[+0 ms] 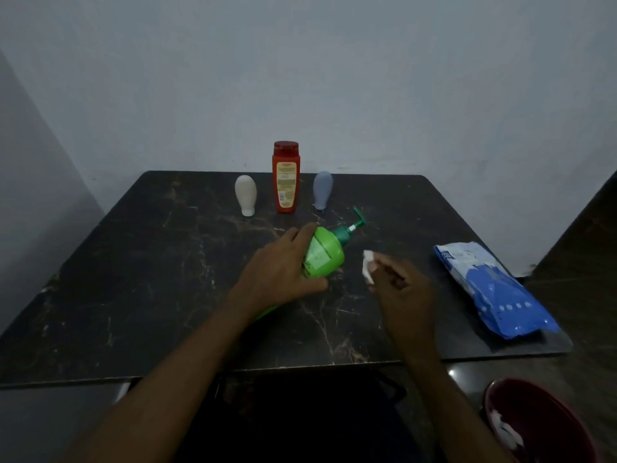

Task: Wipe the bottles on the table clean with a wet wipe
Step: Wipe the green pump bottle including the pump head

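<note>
Green pump bottle (324, 252): tilted near the middle of the worktop, pump head pointing away and to the right; its base is hidden behind the wrist, so contact with the surface cannot be told.
Left hand (283, 272): fingers and thumb curled round the body of the green pump bottle, gripping it from the left side.
Wet wipe (368, 266): small, white and crumpled, just right of the green pump bottle and apart from it.
Right hand (405, 290): fingers bent, pinching the wet wipe at the fingertips.
Red bottle (285, 178): upright at the far edge, yellow label facing the camera, cap on top.
Cream bottle (246, 194): left of the red bottle, standing on its cap.
Grey-blue bottle (323, 189): right of the red bottle, same shape as the cream one, also cap down.
Blue packet (494, 289): lies flat near the right edge, well apart from the bottles.
Worktop (133, 279): dark stone with pale veins.
Dark red bowl (547, 406): below the worktop at lower right, white crumpled material inside.
Wall (367, 78): plain and pale, behind the row of three bottles.
</note>
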`<state>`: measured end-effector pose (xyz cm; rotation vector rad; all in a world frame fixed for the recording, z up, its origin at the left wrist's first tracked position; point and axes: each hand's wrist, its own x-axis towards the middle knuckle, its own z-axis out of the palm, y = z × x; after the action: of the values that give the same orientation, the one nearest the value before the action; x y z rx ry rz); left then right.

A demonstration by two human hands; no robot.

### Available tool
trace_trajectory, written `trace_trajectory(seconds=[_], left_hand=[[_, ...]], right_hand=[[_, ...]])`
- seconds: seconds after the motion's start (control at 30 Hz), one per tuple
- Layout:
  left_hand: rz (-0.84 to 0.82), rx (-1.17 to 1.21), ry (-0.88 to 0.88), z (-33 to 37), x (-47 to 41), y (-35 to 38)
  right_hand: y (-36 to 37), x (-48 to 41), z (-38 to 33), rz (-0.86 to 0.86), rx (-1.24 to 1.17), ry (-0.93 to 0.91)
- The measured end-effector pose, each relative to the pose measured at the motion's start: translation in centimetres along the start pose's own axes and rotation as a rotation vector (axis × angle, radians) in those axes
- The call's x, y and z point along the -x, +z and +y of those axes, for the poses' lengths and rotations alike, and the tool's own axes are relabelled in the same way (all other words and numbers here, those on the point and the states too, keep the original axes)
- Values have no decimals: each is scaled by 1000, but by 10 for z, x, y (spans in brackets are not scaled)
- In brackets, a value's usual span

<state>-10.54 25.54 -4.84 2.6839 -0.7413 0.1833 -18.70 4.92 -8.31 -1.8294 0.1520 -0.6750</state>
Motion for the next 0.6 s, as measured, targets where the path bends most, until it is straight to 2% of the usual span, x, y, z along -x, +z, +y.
trace_trajectory(seconds=[0.13,0.37,0.47,0.53,0.6], left_hand=[[-78,-81,95,2,-5,6],[-121,-71,143,3,-10,9],[-115,-43,124,1,-12,7],[-115,-39,129,1,-11,8],[-130,-69,145,2,-11,10]], right_hand=[[-3,-8,-10,67,167,-222],[12,-12,-7,-32,594,-604],[7,-1,17,-112,632,-561],[2,1,22,-57,560,-486],[2,-3,14,20,453,-497]])
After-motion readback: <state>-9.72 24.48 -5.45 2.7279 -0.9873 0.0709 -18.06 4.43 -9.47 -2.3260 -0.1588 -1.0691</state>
